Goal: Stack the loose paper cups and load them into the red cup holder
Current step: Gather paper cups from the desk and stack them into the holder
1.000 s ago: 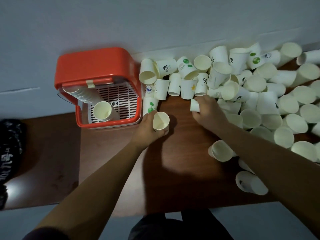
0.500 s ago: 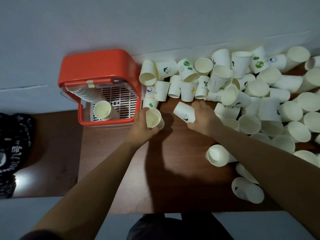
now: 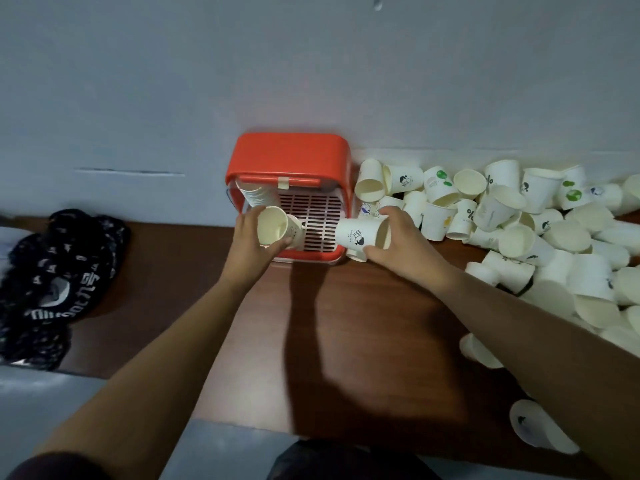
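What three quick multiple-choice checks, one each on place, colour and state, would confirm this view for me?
1. The cup pile lies where from the holder? A left; B right; C inside.
2. The holder is: A red; B blue; C green.
3. The right hand: A open; B an empty fist; C grips a cup.
Answers: B, cups heap right of it; A, its shell is plainly red; C, it curls round a printed cup.

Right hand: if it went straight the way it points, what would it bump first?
Probably the red holder: the right hand, gripping a cup, points up-left at its right wall. Depth is unclear, so it might pass over the rim instead.
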`<state>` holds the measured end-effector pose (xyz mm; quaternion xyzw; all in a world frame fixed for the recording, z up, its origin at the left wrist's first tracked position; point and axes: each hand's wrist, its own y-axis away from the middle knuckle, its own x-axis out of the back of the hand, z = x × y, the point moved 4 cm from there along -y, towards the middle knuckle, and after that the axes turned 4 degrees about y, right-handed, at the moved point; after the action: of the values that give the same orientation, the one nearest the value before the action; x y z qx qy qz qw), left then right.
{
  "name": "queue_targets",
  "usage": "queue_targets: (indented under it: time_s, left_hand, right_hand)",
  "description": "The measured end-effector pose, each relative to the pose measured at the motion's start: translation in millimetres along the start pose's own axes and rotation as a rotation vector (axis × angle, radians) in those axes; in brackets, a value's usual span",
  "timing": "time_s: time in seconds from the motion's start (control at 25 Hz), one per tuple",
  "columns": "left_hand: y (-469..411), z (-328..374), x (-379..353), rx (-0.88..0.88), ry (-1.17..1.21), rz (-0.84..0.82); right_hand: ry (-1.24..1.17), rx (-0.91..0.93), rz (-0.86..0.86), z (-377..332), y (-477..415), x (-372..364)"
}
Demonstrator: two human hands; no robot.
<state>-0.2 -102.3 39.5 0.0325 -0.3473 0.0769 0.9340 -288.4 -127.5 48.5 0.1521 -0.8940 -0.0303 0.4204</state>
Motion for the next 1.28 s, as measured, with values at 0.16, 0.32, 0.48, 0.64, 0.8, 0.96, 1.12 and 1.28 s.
queue_targets:
  time_s: [0.16,0.32,0.48,0.64,0.8,0.96,1.12,1.28]
  left_hand:
    - [-21,-18,12,0.026,-0.037,0.000]
    - [-41,-27,-3,-0.055,-0.054,-0.084]
    - [-59,-25,-14,-0.117,-0.072,-0.074]
    - [-54,-35,-31,-0.169,-0.161,-0.177]
    - [-59,-57,-38,-0.098,-0.208,-0.371]
    - [-65,-66,-33,-0.055,-0.137,-0.410]
    - [-65,-84,-32,-0.055,-0.004,-0.453]
    - [-62,-100,-27,0.086,0.107,-0.399]
  right_hand:
    - [-0.010,-0.025,0.065,-19,-4,-16]
    - [-0.016,-0.080,0.119,-23,-6,-31]
    - [-0.034,-0.107,0.194,-20,-4,-46]
    - [-0.061,-0.123,0.215,-17,-3,-57]
    - [-0.058,-0.109,0.229,-25,-12,-57]
    - [-0.107,-0.022,0.226,-51,-30,-63]
    - [0.031,0.010,0.162,-79,-64,-92]
    - [0.207,0.085,0.108,-89,-83,-116]
